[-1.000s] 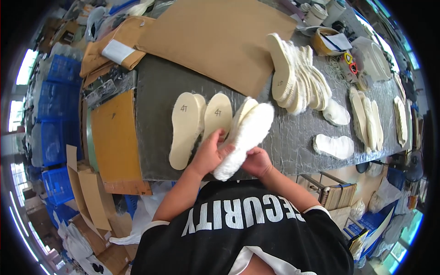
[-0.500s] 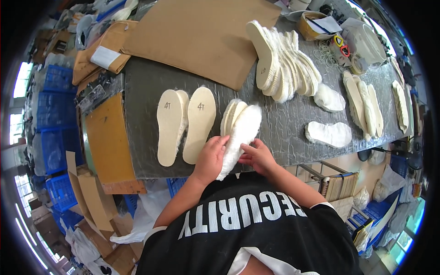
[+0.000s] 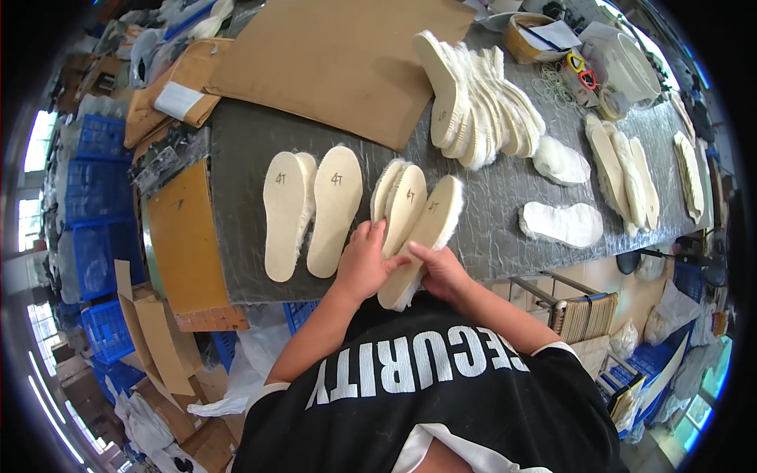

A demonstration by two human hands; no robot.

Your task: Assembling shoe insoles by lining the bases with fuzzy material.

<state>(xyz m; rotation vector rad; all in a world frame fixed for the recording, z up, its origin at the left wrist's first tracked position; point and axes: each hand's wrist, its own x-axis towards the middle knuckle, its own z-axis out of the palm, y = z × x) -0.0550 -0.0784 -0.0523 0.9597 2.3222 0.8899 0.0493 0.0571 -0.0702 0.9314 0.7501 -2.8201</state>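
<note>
At the near edge of the table, my right hand (image 3: 444, 272) grips a fleece insole (image 3: 432, 230), its cream backing now facing up and white fluff showing along its right side. My left hand (image 3: 364, 262) is closed around the lower part of a few stacked insoles (image 3: 405, 203), its thumb reaching across to the insole in my right hand. To the left lie an insole (image 3: 337, 213) with its backing up and an overlapping pair of insoles (image 3: 284, 217). Hand-written marks show on several backings.
A long fanned row of insoles (image 3: 493, 110) lies farther back beside a brown cardboard sheet (image 3: 331, 63). Two fluffy insoles (image 3: 561, 225) rest to the right, near another small group (image 3: 623, 177). Scissors (image 3: 582, 71), a tape roll (image 3: 613, 104) and a clear bucket (image 3: 635, 71) stand at the back right.
The insole in my right hand has turned over, from white fleece up to cream backing up, and tilted right, uncovering the stack at my left hand. The whole view has shifted slightly.
</note>
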